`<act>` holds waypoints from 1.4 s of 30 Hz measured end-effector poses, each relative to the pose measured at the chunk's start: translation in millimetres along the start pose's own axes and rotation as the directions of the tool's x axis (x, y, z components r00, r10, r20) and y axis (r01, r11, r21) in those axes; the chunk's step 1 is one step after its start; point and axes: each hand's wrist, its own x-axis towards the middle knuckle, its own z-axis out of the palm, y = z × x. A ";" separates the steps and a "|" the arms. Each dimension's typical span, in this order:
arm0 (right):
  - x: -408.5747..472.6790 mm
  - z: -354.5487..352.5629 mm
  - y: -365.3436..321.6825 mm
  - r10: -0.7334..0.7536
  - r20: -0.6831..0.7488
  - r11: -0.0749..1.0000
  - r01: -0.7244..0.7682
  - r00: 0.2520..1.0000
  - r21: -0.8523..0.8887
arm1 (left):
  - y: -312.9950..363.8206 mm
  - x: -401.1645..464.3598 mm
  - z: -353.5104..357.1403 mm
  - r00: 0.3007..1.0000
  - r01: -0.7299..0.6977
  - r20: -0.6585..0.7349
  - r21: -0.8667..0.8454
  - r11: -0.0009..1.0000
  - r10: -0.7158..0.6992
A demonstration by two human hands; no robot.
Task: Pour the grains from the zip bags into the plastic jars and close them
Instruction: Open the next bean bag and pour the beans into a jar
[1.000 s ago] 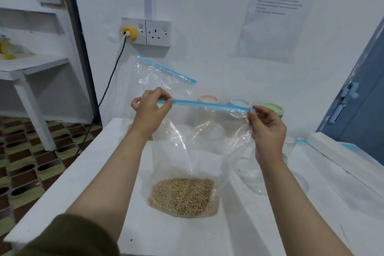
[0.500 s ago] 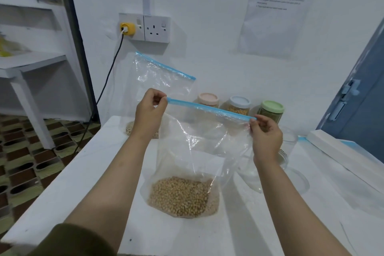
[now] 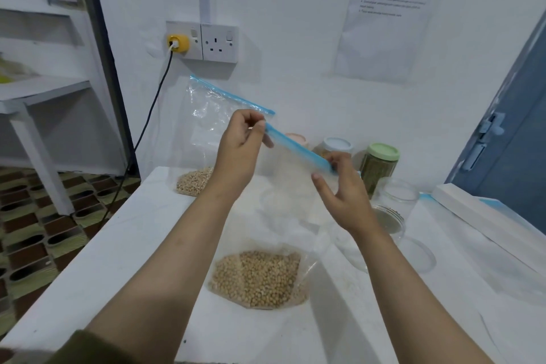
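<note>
White painted wall (image 3: 295,23) with a double socket (image 3: 203,41) – a yellow plug (image 3: 178,43) in it – and a taped printed sheet (image 3: 390,15); blue door (image 3: 508,151) at right, white shelf (image 3: 38,91) and patterned floor (image 3: 38,230) at left.

Both my arms are stretched out in front of me, forearms bare, with an olive sleeve bunched up near my left elbow. My left hand (image 3: 240,143) is raised, fingers curled, pinching one end of the zip bag's blue strip (image 3: 298,148). My right hand (image 3: 344,195) sits a bit lower, fingertips on the other end, thumb sticking out loose.
</note>
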 end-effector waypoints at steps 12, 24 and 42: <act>14.3 -8.7 -39.1 -0.087 -0.054 0.982 0.076 0.995 -0.172 | -6.5 -9.5 -13.9 0.990 -0.045 -0.127 0.076 0.996 0.054; 9.2 -1.5 -38.6 -0.032 -0.115 0.943 -0.008 0.993 -0.333 | -89.6 -125.4 -16.8 0.974 0.223 -0.065 0.417 0.881 -0.215; -26.2 -7.8 -29.7 0.221 0.060 0.960 -0.207 0.973 -0.191 | -54.8 -47.4 -58.9 0.989 -0.139 0.050 0.653 0.744 0.141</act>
